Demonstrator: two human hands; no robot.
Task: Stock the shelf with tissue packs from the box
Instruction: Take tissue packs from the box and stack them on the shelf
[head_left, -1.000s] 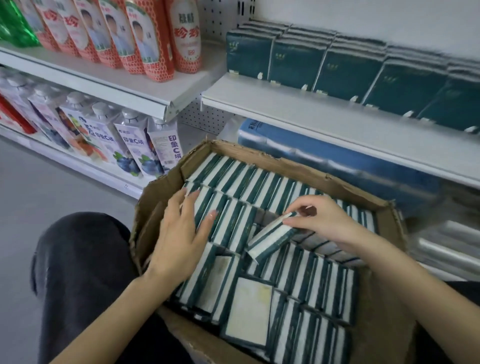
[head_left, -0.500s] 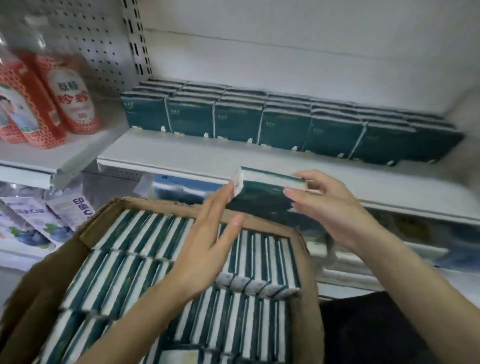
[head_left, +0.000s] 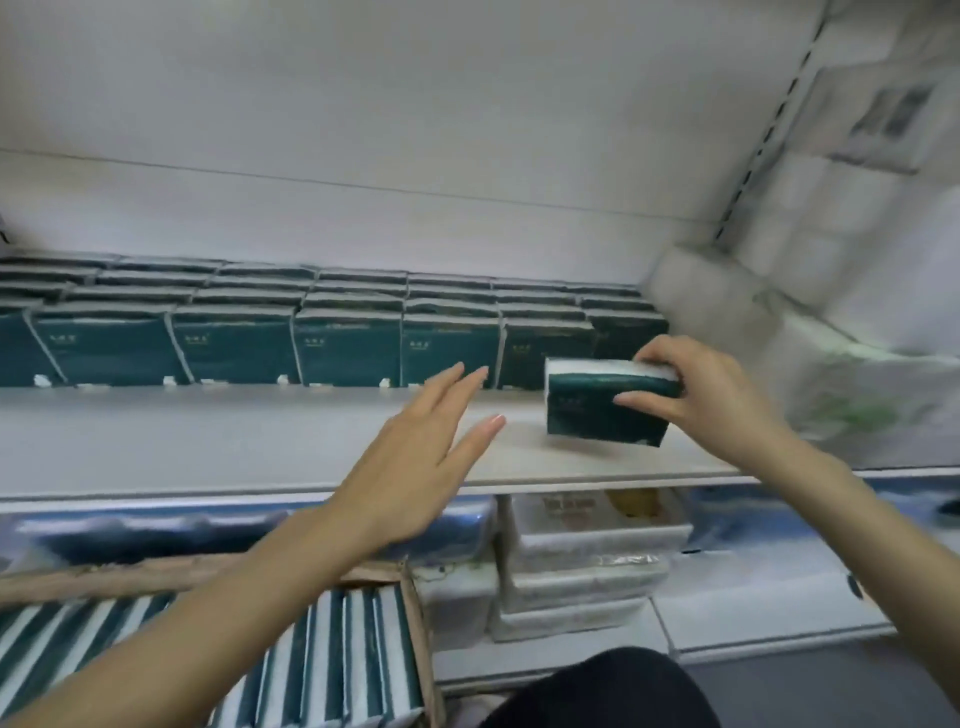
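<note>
A: How is the pack (head_left: 608, 410) held?

B: It is clamped at its right end by the right hand (head_left: 711, 400): the fingers are curled over the top edge and the thumb is pressed on the front face. The left hand (head_left: 415, 467) is spread flat, with nothing in it, apart from the pack on the side away from the grip.

A: And where is the pack?

B: Over the front of the shelf (head_left: 208, 441), just short of the row (head_left: 353, 353) that stands beyond the fingertips. Whether its base is down cannot be told.

A: What is called for?

B: The pack should be stood upright and pushed away from the wrist until the row is met, faces flush. Its free end can be squared by the flat hand. More packs are seen in the box (head_left: 104, 578), below the wrists.
</note>
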